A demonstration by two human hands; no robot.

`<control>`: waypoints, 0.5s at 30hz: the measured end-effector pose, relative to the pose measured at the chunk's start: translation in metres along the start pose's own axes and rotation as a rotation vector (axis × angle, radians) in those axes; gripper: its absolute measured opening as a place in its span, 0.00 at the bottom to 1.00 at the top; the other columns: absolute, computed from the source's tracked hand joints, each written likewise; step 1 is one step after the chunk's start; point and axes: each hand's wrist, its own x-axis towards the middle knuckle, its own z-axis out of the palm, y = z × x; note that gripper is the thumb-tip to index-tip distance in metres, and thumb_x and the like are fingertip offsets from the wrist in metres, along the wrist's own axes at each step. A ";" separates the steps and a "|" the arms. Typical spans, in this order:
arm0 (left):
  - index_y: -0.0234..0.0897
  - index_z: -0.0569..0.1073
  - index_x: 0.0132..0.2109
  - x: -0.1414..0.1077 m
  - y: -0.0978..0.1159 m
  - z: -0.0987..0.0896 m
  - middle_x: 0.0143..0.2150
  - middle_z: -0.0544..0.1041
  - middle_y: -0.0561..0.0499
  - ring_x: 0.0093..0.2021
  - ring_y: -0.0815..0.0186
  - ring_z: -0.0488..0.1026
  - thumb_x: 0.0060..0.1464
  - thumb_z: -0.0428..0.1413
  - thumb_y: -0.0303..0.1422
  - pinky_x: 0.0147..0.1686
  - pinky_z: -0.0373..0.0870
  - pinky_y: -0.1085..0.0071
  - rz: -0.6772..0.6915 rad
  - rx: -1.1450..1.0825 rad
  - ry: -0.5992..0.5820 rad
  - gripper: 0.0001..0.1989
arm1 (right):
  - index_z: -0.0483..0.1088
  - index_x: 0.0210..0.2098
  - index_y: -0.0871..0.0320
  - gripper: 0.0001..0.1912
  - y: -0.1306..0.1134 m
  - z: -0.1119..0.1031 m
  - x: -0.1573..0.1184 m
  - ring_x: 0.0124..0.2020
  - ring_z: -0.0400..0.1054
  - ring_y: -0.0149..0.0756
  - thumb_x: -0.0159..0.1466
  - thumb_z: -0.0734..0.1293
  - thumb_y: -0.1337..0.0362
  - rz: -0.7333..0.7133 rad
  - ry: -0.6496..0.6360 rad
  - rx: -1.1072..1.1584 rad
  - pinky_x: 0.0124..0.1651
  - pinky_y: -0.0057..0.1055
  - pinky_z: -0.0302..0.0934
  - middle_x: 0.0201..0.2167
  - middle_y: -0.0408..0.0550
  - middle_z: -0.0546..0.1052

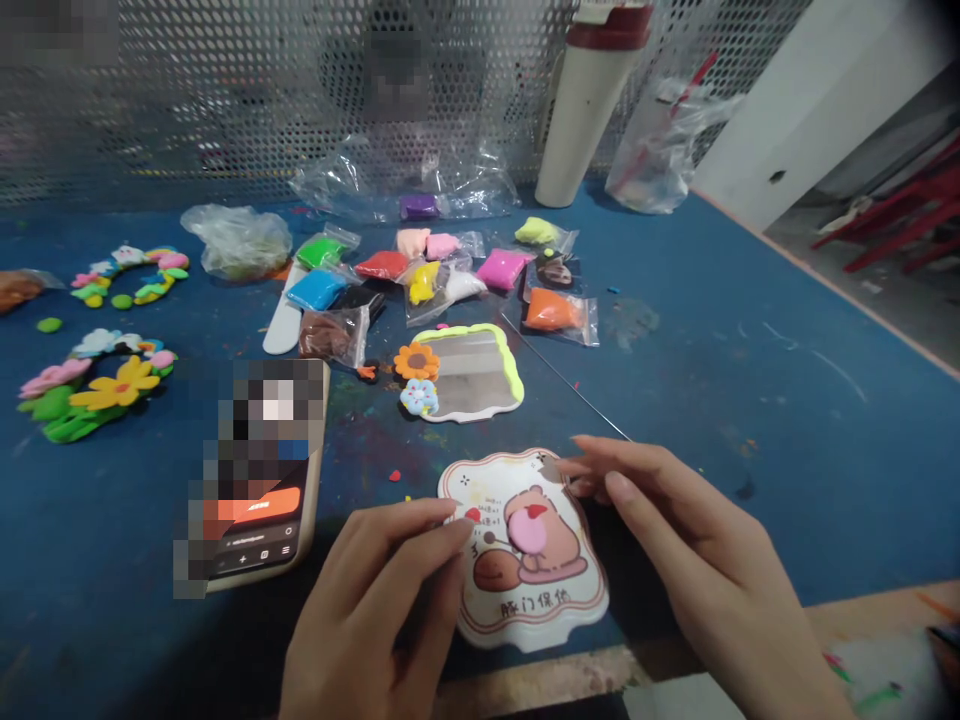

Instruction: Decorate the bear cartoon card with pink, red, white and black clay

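Note:
A wavy-edged white board (551, 618), printed with a brown cartoon animal and Chinese characters, lies near the table's front edge. A round pink clay disc (527, 532) rests on the print, with a red clay piece (535, 511) at its top. My left hand (390, 570) is over the board's left side, fingers drawn together, a small bit of red clay (472, 515) at their tips. At the upper right edge my right hand (667, 520) has its fingers apart and holds nothing I can see. Behind the board is a mirror (469, 375) with clay flowers and a yellow-green clay border.
Several bags of coloured clay, including an orange bag (553, 311), lie behind the mirror. A phone (319, 440) is at the left, beyond it a clay flower wreath (124, 385). A thin metal rod (566, 377) lies at the right. A tall cup (589, 110) stands by the perforated panel.

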 end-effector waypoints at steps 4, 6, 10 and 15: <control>0.35 0.71 0.52 0.001 0.011 0.011 0.48 0.72 0.46 0.46 0.65 0.69 0.59 0.53 0.25 0.45 0.70 0.71 0.128 0.074 -0.016 0.14 | 0.72 0.45 0.46 0.10 0.002 0.002 -0.008 0.44 0.74 0.32 0.67 0.61 0.61 -0.100 -0.038 -0.124 0.44 0.28 0.70 0.43 0.40 0.79; 0.33 0.70 0.55 0.004 0.016 0.017 0.50 0.71 0.43 0.47 0.62 0.69 0.59 0.53 0.26 0.45 0.70 0.67 0.174 0.118 -0.032 0.17 | 0.71 0.45 0.46 0.10 0.001 0.003 -0.011 0.43 0.74 0.31 0.67 0.61 0.63 -0.152 -0.051 -0.139 0.44 0.27 0.70 0.43 0.40 0.79; 0.31 0.69 0.57 0.012 0.026 0.024 0.55 0.69 0.39 0.51 0.57 0.67 0.61 0.51 0.29 0.47 0.69 0.62 0.181 0.189 -0.024 0.18 | 0.71 0.44 0.47 0.10 -0.002 0.003 -0.013 0.40 0.74 0.28 0.66 0.61 0.65 -0.219 -0.063 -0.138 0.41 0.22 0.70 0.39 0.40 0.78; 0.32 0.70 0.56 0.016 0.031 0.029 0.58 0.67 0.37 0.53 0.54 0.65 0.63 0.49 0.32 0.47 0.67 0.60 0.216 0.244 -0.021 0.17 | 0.70 0.44 0.47 0.10 -0.001 0.002 -0.015 0.41 0.74 0.28 0.66 0.62 0.66 -0.210 -0.032 -0.135 0.43 0.21 0.69 0.41 0.40 0.78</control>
